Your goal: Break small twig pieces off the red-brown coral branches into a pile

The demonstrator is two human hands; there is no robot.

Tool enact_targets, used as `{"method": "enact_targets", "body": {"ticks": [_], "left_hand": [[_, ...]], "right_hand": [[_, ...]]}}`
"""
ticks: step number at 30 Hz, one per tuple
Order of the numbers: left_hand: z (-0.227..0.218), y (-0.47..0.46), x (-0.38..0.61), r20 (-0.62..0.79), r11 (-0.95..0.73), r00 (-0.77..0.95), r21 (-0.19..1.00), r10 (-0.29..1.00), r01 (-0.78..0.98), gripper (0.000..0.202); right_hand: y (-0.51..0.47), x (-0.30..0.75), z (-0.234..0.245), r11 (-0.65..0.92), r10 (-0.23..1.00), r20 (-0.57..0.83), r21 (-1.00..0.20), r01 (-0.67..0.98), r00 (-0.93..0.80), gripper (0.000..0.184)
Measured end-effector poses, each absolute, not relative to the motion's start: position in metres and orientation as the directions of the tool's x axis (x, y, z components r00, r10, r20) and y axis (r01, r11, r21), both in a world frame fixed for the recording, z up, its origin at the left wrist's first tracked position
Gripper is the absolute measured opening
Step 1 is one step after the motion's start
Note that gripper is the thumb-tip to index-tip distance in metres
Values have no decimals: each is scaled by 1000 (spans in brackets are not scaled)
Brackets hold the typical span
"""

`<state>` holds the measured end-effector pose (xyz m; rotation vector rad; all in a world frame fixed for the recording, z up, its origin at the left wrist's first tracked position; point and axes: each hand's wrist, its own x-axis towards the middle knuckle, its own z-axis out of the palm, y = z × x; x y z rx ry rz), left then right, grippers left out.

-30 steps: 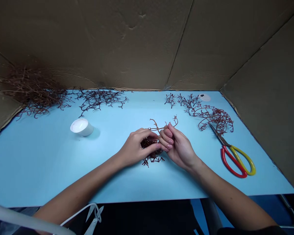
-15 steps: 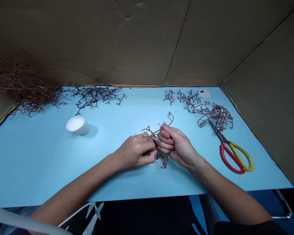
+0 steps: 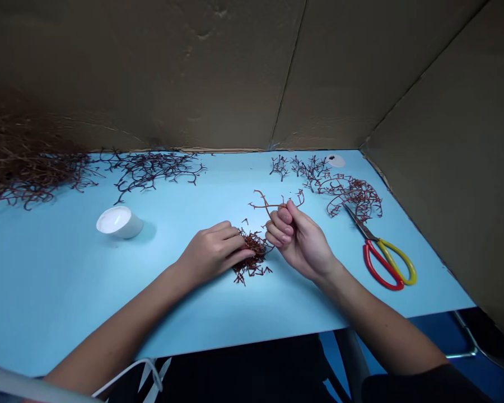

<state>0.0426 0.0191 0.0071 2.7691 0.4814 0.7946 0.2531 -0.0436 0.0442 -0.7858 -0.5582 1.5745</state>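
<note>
My right hand [image 3: 300,240] is raised over the middle of the table, closed around thin brown branching twigs [image 3: 269,207]. Their forked ends stick out to the left and above the thumb. To its left, my left hand [image 3: 214,250] rests at a small heap of short reddish-brown twig bits [image 3: 254,254]. Its fingers are curled together against the heap's left side, with the fingertips partly hidden; what they pinch, if anything, does not show. A few loose bits lie around the heap.
A white cup [image 3: 124,223] leans tilted at left. Behind it are dark branched twigs [image 3: 151,168] and a large brown tangle [image 3: 29,151]. At right, scissors [image 3: 386,260] with red and yellow handles touch another twig cluster [image 3: 357,196], near a white disc [image 3: 336,161]. Cardboard walls [image 3: 172,73] enclose the table.
My hands have moved apart. The right has drawn away from the left with the twigs, and the heap of bits is now exposed between them. The view has shifted slightly.
</note>
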Motion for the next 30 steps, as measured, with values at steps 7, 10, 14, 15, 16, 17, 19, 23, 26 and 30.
{"method": "enact_targets", "body": {"ticks": [7,10,14,15,16,17,19,23,26,30], "left_hand": [[15,18,42,442,-854,767,453,464,256,34],[22,8,52,437,-821,741,503,511,269,40],[18,-9,72,335,-761,739,542,584,356,42],[15,-12,74,327,-741,727,565,604,362,40],[13,-13,76,329,-727,716,588,616,355,39],[11,-14,76,339,-723,713,605,614,334,38],[10,-12,73,372,-745,733,611,570,269,38],[15,-11,66,427,-762,740,624,520,174,43],[23,-10,61,458,-745,706,650,540,149,43],[40,5,43,489,-636,467,737,736,230,48]], "right_hand": [[-42,250,40,-209,968,-243,-651,-730,-60,43],[-42,248,43,-182,970,-242,-644,-743,-28,45],[-47,239,45,-146,979,-201,-623,-768,-23,48],[-49,238,46,-139,982,-184,-616,-776,-30,48],[-50,237,46,-135,985,-171,-610,-781,-37,48],[-50,237,47,-135,986,-162,-609,-782,-44,48],[-51,239,47,-149,985,-159,-618,-772,-63,48],[-54,243,50,-217,976,-166,-657,-722,-142,48],[-58,248,53,-250,968,-168,-698,-671,-186,49],[-56,264,59,-181,982,-170,-740,-648,-80,50]]}}
